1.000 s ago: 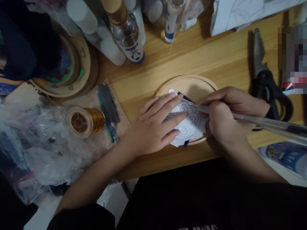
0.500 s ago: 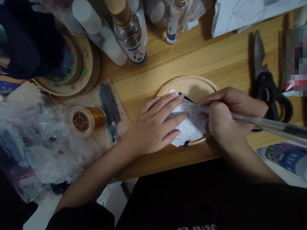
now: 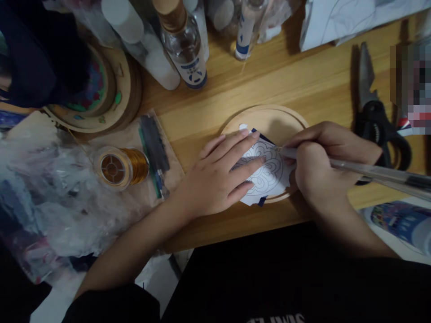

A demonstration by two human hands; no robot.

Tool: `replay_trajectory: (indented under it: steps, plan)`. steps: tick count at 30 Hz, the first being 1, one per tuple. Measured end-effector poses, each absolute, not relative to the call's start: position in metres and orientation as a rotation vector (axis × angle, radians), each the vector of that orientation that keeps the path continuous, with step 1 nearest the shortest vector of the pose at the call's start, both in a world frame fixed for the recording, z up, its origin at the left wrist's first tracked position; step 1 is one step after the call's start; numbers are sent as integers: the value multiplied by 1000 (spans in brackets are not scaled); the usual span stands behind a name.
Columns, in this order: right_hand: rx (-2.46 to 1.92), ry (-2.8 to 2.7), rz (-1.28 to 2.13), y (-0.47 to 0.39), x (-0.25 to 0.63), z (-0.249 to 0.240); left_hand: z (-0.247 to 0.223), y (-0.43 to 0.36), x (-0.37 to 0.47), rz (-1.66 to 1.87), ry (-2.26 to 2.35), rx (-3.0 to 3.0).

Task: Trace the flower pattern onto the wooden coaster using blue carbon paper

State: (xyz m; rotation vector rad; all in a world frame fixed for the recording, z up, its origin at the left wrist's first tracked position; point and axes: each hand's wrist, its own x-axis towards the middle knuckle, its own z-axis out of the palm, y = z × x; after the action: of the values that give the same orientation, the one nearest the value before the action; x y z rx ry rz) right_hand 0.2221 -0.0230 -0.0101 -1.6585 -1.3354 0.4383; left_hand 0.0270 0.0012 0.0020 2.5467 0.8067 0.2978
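Note:
A white paper (image 3: pixel 269 175) printed with a flower outline lies on a round wooden plate (image 3: pixel 283 117). Dark blue sheet corners (image 3: pixel 258 133) poke out from beneath the paper. My left hand (image 3: pixel 222 175) rests flat across the paper's left side, fingers spread, holding nothing. Pinched in my right hand (image 3: pixel 323 157) is a clear-barrelled pen (image 3: pixel 363 169), its tip at the paper's upper right edge. Part of the drawing is hidden under my left fingers.
Black-handled scissors (image 3: pixel 373 116) lie to the right. A spool of golden thread (image 3: pixel 124 167) and crumpled plastic bags (image 3: pixel 77 215) are on the left. Along the back stand a clear bottle (image 3: pixel 185 49), a second bottle (image 3: pixel 245 33) and folded paper (image 3: pixel 357 20).
My right hand and the pen have shifted very slightly right. My left hand stays on the paper, and the view has moved a little.

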Motion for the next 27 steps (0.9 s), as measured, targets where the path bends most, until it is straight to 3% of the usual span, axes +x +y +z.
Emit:
replay_trajectory:
  steps: [27]
  plan:
    - [-1581,-1421,501,-17,228,-8,2,0,27,341,821,2556]
